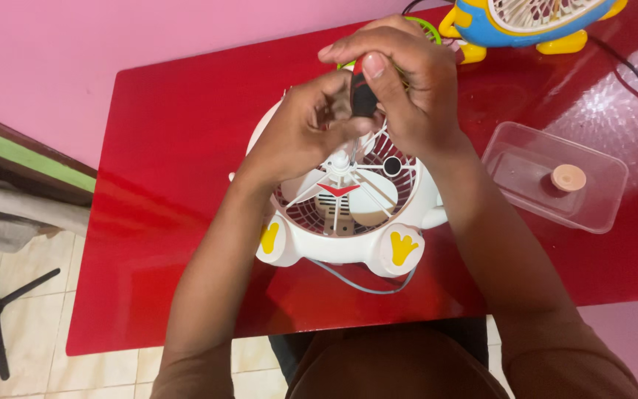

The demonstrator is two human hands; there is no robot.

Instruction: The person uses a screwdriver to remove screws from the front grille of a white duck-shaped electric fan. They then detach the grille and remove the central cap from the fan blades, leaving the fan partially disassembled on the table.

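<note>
Gripping: right hand [407, 89], fingers clamped on screwdriver [363, 92].
Left hand [300, 137]: fingers curled at the tip, apparently steadying it.
Fan [341, 214]: white, on red surface [171, 185], under both hands.

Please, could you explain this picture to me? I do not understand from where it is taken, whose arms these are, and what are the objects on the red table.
The single picture comes from a camera worn on a person's head, looking down, so the two bare arms are that person's own. There is no machine.

On the red table lies a small white fan shaped like a cartoon animal, with yellow feet and a grey cable. The left hand rests on the fan near the hub of its blades. The right hand grips a tool with a black and red handle, apparently a screwdriver; its tip is hidden.

To the right stands a clear plastic box with a small round peach-coloured part inside. At the top edge sits a blue and yellow fan.
</note>
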